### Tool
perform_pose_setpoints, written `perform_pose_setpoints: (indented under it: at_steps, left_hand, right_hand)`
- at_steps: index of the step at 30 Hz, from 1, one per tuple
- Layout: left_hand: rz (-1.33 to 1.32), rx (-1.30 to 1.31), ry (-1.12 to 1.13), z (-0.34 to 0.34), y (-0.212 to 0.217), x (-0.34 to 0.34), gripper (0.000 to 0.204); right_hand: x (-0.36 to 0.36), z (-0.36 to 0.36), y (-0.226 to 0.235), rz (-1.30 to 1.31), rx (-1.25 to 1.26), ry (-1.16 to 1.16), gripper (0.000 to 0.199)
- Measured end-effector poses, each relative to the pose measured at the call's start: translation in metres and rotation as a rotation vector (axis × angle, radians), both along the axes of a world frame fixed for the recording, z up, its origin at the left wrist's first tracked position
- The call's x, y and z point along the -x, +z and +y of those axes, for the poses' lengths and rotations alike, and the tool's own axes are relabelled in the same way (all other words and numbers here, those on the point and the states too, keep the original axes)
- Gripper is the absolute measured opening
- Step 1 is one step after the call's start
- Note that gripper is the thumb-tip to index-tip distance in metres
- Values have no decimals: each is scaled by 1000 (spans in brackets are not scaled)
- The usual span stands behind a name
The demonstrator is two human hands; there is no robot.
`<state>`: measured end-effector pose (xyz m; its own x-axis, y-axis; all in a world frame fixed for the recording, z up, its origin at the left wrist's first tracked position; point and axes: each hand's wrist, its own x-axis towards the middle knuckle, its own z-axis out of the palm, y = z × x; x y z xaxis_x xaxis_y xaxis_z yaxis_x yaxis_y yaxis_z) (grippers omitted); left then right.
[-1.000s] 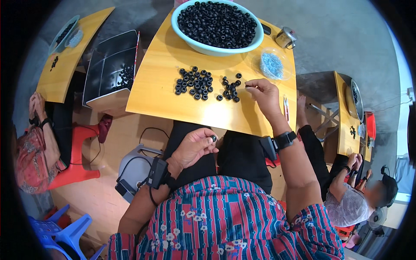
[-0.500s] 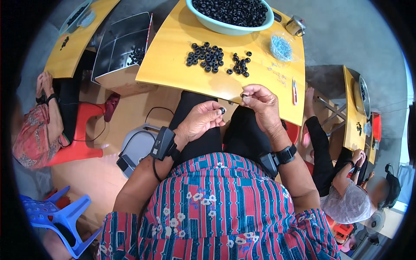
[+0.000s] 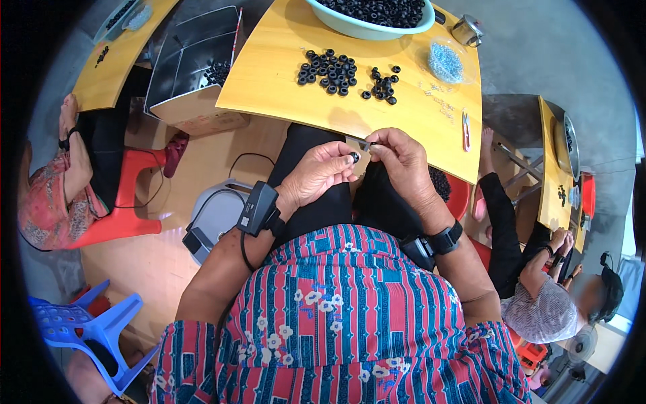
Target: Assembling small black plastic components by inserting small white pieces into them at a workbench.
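My left hand pinches a small black ring between thumb and fingertip, just below the near edge of the yellow table. My right hand is right beside it, fingers closed on a thin metal piece that points at the ring. The two hands almost touch over my lap. On the table lie a loose pile of black rings and a smaller cluster of rings. A pale green bowl full of black rings stands at the table's far edge.
A clear bag of small blue-grey parts and red snips lie at the table's right. A metal tray on a cardboard box stands left. A person on a red stool sits left; another person works at a yellow table right. A blue chair is lower left.
My right hand came back from the ring pile on the table to my lap. Both hands met, and the view tilted down.
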<state>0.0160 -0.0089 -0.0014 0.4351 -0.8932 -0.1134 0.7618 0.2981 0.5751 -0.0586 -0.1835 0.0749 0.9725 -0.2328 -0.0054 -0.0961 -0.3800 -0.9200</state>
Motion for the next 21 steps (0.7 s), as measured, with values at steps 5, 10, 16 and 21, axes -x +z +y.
perform_pose_setpoints:
  at_steps: [5,10,16,21]
  left_hand:
    - [-8,7,-13,-1,3,-1,16]
    - [-3,-5,4,-1,6,-1,15]
    - [4,-30,33,-3,6,0,15]
    - [-10,15,-3,-1,-5,-3,14]
  right_hand:
    - [0,-3,-9,9,-146,-4,18]
    - [-1,1,-4,89,-375,-58,20]
    - [1,0,-5,169,-571,-129,19]
    - [3,5,-7,165,-730,-131,16]
